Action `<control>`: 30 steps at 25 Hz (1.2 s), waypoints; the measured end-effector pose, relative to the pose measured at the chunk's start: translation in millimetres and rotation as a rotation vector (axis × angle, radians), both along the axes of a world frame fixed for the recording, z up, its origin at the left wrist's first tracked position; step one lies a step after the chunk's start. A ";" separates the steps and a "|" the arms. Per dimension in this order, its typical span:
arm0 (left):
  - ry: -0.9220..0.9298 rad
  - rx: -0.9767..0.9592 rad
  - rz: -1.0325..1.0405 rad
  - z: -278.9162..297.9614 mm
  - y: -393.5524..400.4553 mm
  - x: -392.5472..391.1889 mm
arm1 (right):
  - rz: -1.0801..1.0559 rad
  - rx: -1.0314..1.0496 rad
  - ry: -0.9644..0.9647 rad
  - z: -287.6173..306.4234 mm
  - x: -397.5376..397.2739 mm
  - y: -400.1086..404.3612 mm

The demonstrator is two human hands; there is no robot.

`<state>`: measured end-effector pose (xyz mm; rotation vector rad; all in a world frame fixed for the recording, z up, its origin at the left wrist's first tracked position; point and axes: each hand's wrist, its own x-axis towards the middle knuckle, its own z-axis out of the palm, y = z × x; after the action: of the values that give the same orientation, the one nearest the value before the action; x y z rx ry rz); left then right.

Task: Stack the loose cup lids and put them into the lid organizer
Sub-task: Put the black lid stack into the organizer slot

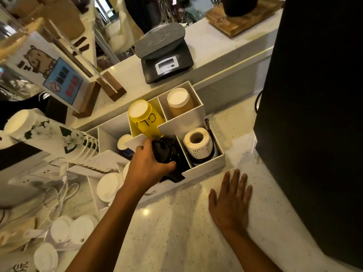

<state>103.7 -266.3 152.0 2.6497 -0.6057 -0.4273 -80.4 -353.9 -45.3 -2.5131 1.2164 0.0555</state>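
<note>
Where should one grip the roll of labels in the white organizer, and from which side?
From above, I think: the label roll stands on end in a walled compartment of the organizer, so its sides are shut in. Pinch its upper rim, one finger inside the open core.

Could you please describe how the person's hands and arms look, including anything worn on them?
Both forearms are bare with no sleeves in view. The left hand and right hand wear no gloves, rings, watch or bracelet that can be seen.
</note>
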 end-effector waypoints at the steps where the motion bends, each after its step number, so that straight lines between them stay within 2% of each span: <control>1: -0.011 0.007 -0.004 -0.7 -1.1 -0.4 | 0.001 -0.006 -0.005 -0.4 -0.3 0.0; 10: -0.072 0.139 0.026 -3.6 -10.6 -6.2 | -0.010 -0.024 -0.018 -2.6 0.2 0.0; 16: -0.173 0.310 0.052 -13.7 -22.8 -6.4 | -0.016 -0.017 -0.030 -5.2 -1.0 -0.7; 23: -0.317 0.176 0.062 -32.3 -27.1 -13.4 | -0.015 -0.017 -0.021 -6.1 -1.6 0.0; 30: -0.381 0.214 0.091 -41.9 -30.9 -10.5 | -0.020 -0.033 -0.064 -5.5 -2.9 -0.3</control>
<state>93.2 -297.1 110.2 2.9773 -0.5715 0.0483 -83.3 -354.2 -50.7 -2.5104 1.2261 -0.0496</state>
